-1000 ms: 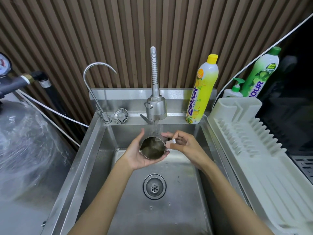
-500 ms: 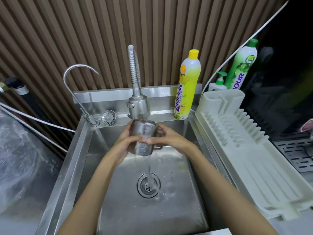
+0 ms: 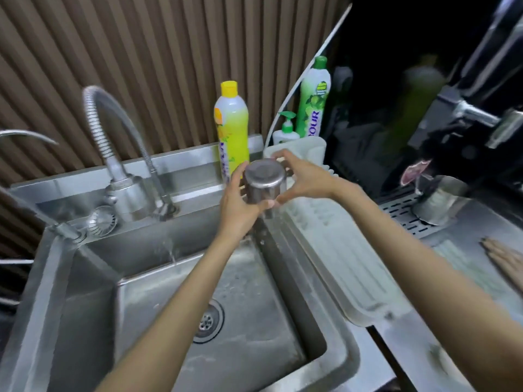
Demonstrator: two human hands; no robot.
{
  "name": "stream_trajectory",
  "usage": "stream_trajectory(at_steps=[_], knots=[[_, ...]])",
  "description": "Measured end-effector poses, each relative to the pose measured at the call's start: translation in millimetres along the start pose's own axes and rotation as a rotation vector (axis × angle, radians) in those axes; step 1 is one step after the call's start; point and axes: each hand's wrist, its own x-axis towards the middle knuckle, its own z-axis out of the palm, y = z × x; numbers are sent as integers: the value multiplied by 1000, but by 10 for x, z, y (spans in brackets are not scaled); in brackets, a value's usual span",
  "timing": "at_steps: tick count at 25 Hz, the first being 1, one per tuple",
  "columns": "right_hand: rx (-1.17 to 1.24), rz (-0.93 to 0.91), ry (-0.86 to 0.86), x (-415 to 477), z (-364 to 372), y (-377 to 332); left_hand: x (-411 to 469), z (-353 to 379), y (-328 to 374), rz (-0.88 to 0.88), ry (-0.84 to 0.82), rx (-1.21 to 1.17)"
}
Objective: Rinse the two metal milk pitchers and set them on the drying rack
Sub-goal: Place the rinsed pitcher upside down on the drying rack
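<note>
A small metal milk pitcher (image 3: 264, 181) is held upside down, its flat base facing up, over the sink's right rim at the near-left end of the white drying rack (image 3: 334, 250). My left hand (image 3: 240, 205) grips its left side and my right hand (image 3: 304, 179) holds its right side and handle. A second metal pitcher (image 3: 441, 202) stands on the perforated drip tray at the right, away from both hands.
The steel sink (image 3: 243, 321) with its drain lies below. A flexible faucet (image 3: 119, 154) stands at the back left. Yellow (image 3: 232, 131) and green (image 3: 314, 100) detergent bottles and a pump bottle (image 3: 285, 131) stand behind the rack. Another person's hand (image 3: 506, 258) rests at far right.
Both hands carried the pitcher away from under the faucet to the right, turned it upside down, and brought it over the rack's end. The camera swung right.
</note>
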Motion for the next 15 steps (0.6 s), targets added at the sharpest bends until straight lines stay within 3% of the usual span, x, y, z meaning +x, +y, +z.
stream_trajectory(at_steps=[2,6,15], knots=[[-36,51,102,-84,-315,288,184,442,66,69,-57,-57],[-133,137,245,-130,-555,893,483,1130,20,22,-98,-49],[-42,178,179,217,-408,1521,758,1499,-218,-57,-60,108]])
